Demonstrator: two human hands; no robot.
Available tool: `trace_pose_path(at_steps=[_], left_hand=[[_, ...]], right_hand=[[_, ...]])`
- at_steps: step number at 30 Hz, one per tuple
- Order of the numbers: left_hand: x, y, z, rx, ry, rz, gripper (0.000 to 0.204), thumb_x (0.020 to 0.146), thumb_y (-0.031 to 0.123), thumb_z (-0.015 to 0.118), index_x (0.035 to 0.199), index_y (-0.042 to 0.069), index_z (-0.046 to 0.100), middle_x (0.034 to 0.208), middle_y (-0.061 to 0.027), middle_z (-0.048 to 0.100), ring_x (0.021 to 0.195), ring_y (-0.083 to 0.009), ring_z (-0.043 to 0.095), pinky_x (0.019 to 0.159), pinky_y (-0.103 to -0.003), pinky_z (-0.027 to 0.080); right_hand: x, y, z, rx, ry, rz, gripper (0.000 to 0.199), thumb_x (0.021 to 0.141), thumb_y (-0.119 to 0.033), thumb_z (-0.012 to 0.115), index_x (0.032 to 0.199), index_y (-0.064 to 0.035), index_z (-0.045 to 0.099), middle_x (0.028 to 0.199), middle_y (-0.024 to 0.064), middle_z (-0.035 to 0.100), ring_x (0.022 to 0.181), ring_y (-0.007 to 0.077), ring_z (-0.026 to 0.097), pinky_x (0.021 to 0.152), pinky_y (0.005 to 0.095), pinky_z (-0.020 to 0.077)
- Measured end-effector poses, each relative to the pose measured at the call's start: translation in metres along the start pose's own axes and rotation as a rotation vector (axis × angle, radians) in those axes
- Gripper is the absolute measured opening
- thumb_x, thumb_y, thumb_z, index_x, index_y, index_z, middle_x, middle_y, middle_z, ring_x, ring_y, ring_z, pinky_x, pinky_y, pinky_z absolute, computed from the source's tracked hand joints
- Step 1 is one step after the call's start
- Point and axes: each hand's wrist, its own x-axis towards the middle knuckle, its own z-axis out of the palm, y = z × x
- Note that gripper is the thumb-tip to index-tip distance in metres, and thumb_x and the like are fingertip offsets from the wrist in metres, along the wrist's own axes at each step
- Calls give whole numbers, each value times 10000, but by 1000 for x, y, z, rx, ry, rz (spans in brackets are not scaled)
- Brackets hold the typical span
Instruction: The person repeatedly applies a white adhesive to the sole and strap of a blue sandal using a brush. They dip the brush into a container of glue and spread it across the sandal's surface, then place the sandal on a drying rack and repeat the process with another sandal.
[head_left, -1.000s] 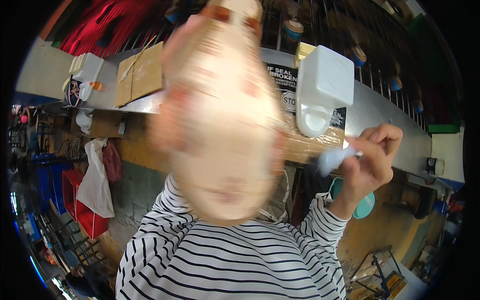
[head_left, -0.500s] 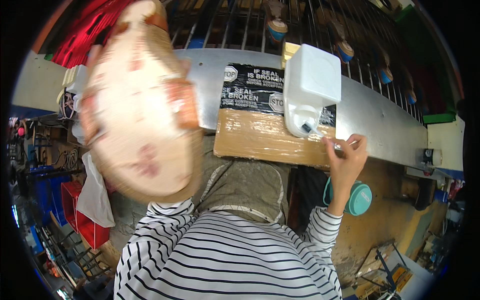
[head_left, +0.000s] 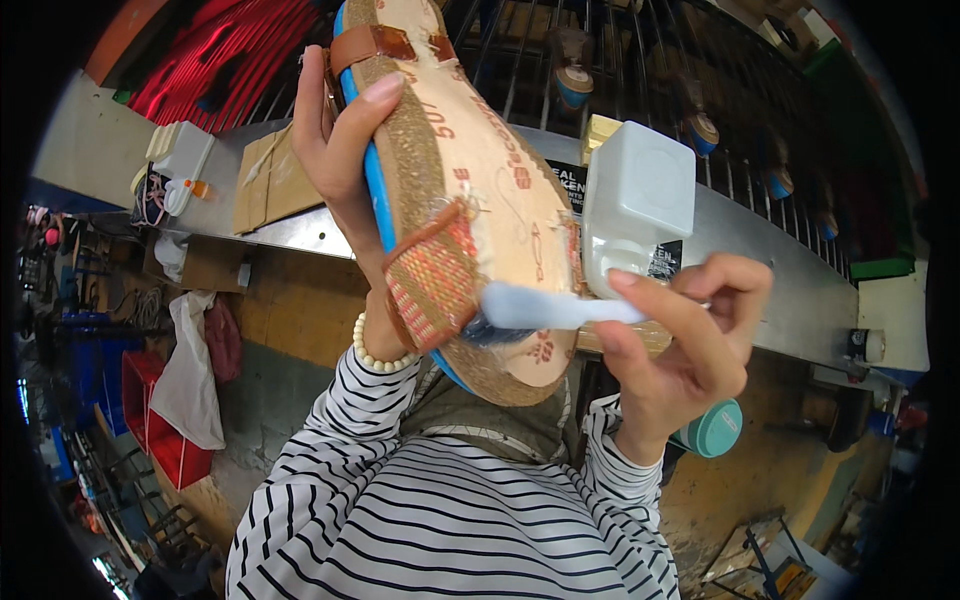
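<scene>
My left hand [head_left: 335,150] grips a sandal [head_left: 480,230] by its edge and holds it up close, footbed facing me. The sandal has a tan printed footbed, a blue sole rim, a brown leather strap at the top and a woven red-and-orange strap low on its left side. My right hand [head_left: 680,350] pinches the pale blue-white handle of a small brush [head_left: 560,308]. The brush's dark head rests on the footbed right beside the woven strap. A bead bracelet circles my left wrist, and both sleeves are black-and-white striped.
Behind the sandal a white plastic container [head_left: 640,215] stands on a metal shelf [head_left: 760,260], with cardboard pieces [head_left: 270,180] to the left. A teal round lid [head_left: 715,430] lies lower right. A white bag [head_left: 190,370] hangs over a red crate [head_left: 150,435] at left.
The sandal swung left, then came up close and turned side-on. My right hand left the shelf by the white container and brought the brush onto the footbed.
</scene>
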Motion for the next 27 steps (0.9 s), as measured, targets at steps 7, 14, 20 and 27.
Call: trace_pose_path(at_steps=[7,14,20,27], left_hand=[[-3,17,-10,29,-54,-88,789,805,500,761,1402,102,433,1484,-214,347,1434,-376,284,1130,-449,317],[-14,-9,-11,-17,-104,-7,934,804,682,648,1435,52,372,1459,-114,407,1467,-322,244,1168,-447,287],[-30,-15,4,-234,56,-126,893,816,648,654,1428,56,385,1462,-145,402,1451,-324,288,1152,-448,320],[-27,2,5,-297,18,-212,830,819,565,691,1415,68,396,1462,-183,390,1424,-342,332,1136,-447,346]], right_hand=[[1,0,-7,67,-43,-217,428,527,-349,897,888,-139,803,948,32,376,794,170,442,693,271,380],[-13,6,-6,183,-48,13,497,471,-355,943,929,-204,822,938,0,355,824,145,415,650,245,370],[-18,9,-8,252,-86,19,493,437,-331,937,896,-196,822,945,0,357,836,147,423,696,275,383],[-22,12,-9,253,2,97,472,463,-326,938,900,-191,823,936,-1,366,816,139,422,677,259,364]])
